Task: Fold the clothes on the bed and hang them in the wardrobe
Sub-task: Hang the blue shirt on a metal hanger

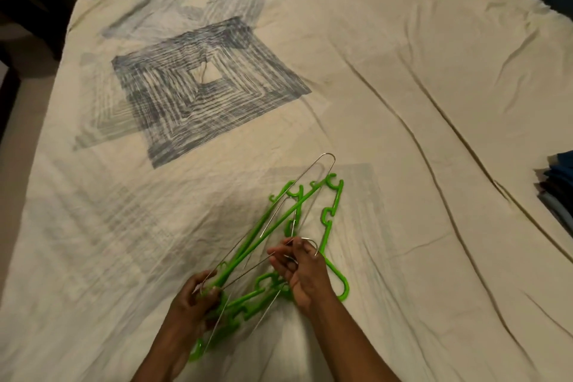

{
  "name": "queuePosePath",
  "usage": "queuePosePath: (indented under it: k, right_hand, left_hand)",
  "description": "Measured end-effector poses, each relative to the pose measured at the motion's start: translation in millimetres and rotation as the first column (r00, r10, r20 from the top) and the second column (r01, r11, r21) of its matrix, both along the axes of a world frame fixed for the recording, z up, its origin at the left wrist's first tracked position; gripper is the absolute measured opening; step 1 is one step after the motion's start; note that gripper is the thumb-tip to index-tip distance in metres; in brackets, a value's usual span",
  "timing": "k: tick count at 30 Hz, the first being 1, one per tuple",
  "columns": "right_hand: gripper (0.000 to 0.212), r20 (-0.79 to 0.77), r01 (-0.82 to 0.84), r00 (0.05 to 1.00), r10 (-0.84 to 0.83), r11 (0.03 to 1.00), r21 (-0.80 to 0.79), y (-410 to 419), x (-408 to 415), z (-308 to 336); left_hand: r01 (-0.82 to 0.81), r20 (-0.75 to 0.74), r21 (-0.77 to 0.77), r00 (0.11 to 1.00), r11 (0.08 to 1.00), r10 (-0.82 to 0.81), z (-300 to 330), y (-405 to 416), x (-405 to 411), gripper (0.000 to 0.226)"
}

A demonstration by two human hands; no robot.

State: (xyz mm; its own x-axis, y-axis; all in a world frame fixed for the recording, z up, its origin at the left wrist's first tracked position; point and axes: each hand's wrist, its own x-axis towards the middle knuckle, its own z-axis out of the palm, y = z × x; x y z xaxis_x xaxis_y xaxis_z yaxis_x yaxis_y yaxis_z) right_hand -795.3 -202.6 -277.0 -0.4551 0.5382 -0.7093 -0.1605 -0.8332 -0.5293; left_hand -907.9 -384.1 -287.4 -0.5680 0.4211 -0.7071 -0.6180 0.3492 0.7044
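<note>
— What's the surface?
— A bed (pixel 403 87) under a cream sheet (pixel 356 40) printed with grey squares, creased toward its right edge.
— The clothes?
— A folded stack (pixel 558 192) sits at the right edge.
— And the hands?
— Near the bottom edge. The left hand (pixel 193 298) is clamped on a bundle of green hangers (pixel 328 220) and wire hangers (pixel 313 170). The right hand (pixel 302 273) pinches a wire hook, fingers together.

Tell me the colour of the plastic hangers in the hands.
Bright green hangers, seen in the head view, mixed with thin silver wire ones.
</note>
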Motion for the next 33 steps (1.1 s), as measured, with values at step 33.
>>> queuePosePath:
  k: [33]
  right_hand:
    - [0.021,-0.061,0.071,0.996,-0.067,0.996,0.057,1,19,35]
  left_hand:
    - [-0.174,-0.284,-0.160,0.951,0.972,0.124,-21,-4,-28,0.030]
